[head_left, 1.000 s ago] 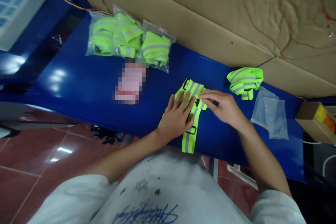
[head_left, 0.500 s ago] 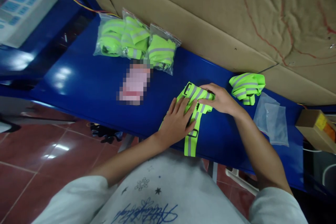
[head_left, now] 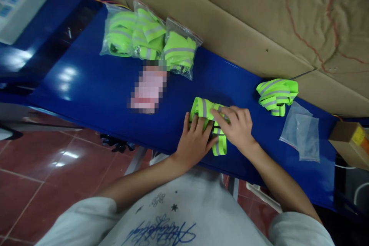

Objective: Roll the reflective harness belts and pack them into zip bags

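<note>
Basically, we had the strap [head_left: 203, 108] looking part-folded at near centre, left hand [head_left: 193, 145] spread over it, right hand [head_left: 238, 127] touching, pinch unclear; three bundles [head_left: 149, 34] sat bagged far left, another bundle [head_left: 276, 93] unbagged far right.

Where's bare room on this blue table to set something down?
The blue table has bare room left of the blurred pink item, and along the back between the bagged straps and strap bundle. It's crowded where the left hand and right hand handle the green strap.
</note>
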A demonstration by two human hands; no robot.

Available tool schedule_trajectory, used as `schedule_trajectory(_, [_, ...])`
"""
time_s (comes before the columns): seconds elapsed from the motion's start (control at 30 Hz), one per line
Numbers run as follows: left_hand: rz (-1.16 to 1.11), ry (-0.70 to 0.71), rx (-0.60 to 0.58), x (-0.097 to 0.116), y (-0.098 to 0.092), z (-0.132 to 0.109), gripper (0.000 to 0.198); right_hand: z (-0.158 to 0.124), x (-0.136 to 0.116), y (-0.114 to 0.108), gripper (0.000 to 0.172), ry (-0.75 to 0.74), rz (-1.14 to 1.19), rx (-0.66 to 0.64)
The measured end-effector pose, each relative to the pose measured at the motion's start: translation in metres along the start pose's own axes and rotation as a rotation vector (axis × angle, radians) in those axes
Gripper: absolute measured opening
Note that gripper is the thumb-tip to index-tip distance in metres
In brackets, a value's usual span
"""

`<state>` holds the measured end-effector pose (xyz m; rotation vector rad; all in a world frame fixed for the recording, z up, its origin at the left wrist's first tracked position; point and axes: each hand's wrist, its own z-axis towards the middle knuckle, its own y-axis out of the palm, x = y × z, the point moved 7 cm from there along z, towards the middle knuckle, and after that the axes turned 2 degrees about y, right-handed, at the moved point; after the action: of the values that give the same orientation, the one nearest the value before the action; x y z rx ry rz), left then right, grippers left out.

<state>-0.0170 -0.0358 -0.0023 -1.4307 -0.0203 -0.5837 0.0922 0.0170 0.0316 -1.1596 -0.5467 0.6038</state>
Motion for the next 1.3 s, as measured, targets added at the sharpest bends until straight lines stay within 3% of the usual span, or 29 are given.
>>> schedule_trajectory(0.13, [0.001, 0.001, -0.085, 0.002, 0.002, -0.013, 0.059, -0.013, -0.015, 0.01, 0.05, -0.097, 0.09, -0.09])
schedule_trajectory(0.23, [-0.057, 0.072, -0.081, 0.004, -0.004, -0.021, 0.061, -0.016, -0.014, 0.007, 0.049, -0.096, 0.23, -0.166])
schedule_trajectory(0.4, [-0.25, 0.137, 0.027, 0.0, -0.031, -0.036, 0.031, -0.012, -0.001, -0.004, 0.039, -0.017, 0.58, -0.24])
schedule_trajectory(0.5, [-0.283, 0.098, 0.042, -0.004, -0.034, -0.042, 0.023, -0.006, 0.009, -0.007, 0.033, 0.075, 0.738, -0.218])
schedule_trajectory(0.6, [-0.243, 0.116, 0.04, -0.004, -0.023, -0.043, 0.023, 0.004, 0.017, -0.006, 0.025, 0.161, 0.728, -0.231])
schedule_trajectory(0.73, [-0.198, 0.191, 0.068, 0.0, -0.007, -0.035, 0.023, 0.026, 0.014, 0.0, 0.019, 0.074, 0.516, -0.386])
schedule_trajectory(0.8, [-0.191, 0.204, 0.076, 0.0, -0.004, -0.029, 0.023, 0.039, 0.016, 0.003, 0.028, 0.005, 0.38, -0.425])
schedule_trajectory(0.87, [-0.189, 0.205, 0.06, 0.0, -0.003, -0.022, 0.023, 0.051, 0.026, 0.008, 0.053, -0.025, 0.302, -0.419])
schedule_trajectory(0.97, [-0.209, 0.202, 0.01, 0.001, -0.003, -0.011, 0.021, 0.061, 0.047, 0.026, 0.079, -0.034, 0.393, -0.491])
schedule_trajectory(1.07, [-0.253, 0.214, -0.04, 0.006, -0.002, -0.005, 0.026, 0.061, 0.061, 0.042, 0.073, -0.074, 0.617, -0.595])
schedule_trajectory(1.17, [-0.202, 0.25, -0.078, 0.012, 0.002, -0.004, 0.039, 0.063, 0.069, 0.043, 0.069, -0.066, 0.735, -0.556])
schedule_trajectory(1.3, [-0.056, 0.32, -0.078, 0.019, 0.005, -0.005, 0.04, 0.063, 0.071, 0.041, 0.067, -0.018, 0.714, -0.509])
